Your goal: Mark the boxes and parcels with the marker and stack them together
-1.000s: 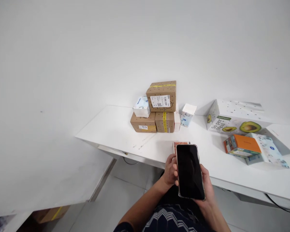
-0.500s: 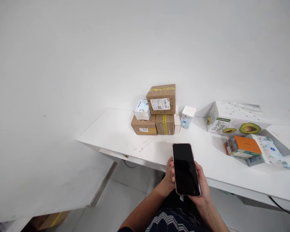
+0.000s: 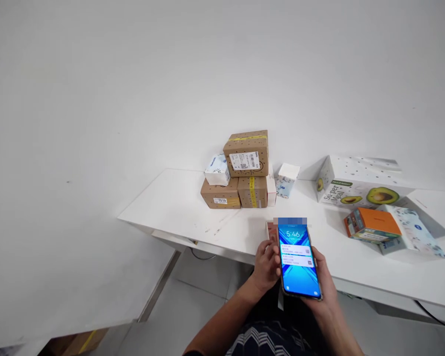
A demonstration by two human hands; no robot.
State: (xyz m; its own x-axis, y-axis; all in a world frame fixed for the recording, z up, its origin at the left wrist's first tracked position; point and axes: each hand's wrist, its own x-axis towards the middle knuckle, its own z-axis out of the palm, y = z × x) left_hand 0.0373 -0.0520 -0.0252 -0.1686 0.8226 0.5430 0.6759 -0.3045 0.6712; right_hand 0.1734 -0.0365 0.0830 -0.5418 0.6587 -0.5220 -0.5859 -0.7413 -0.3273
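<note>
My right hand (image 3: 323, 279) holds a smartphone (image 3: 299, 264) from its right side and lower edge. Its lit blue screen reads 5:46 with notifications below. My left hand (image 3: 267, 264) is at the phone's left edge, fingers curled. Those fingers lie over a flat box (image 3: 271, 231) with a reddish-brown face and pale rim, mostly hidden behind the phone and hand. A white strip shows below the phone. Both hands are over the front edge of the white table (image 3: 170, 210).
Brown cartons (image 3: 246, 153) are stacked against the wall, with a white tissue pack (image 3: 217, 169) among them. Another white pack (image 3: 287, 180) stands beside them. On the right sit a white avocado-print box (image 3: 363, 193), an orange box (image 3: 378, 222) and a floral pack (image 3: 411, 230).
The phone's dark screen has lit up. My right hand has shifted the phone slightly right, uncovering the reddish-brown box on its left. My left fingers have curled further in.
</note>
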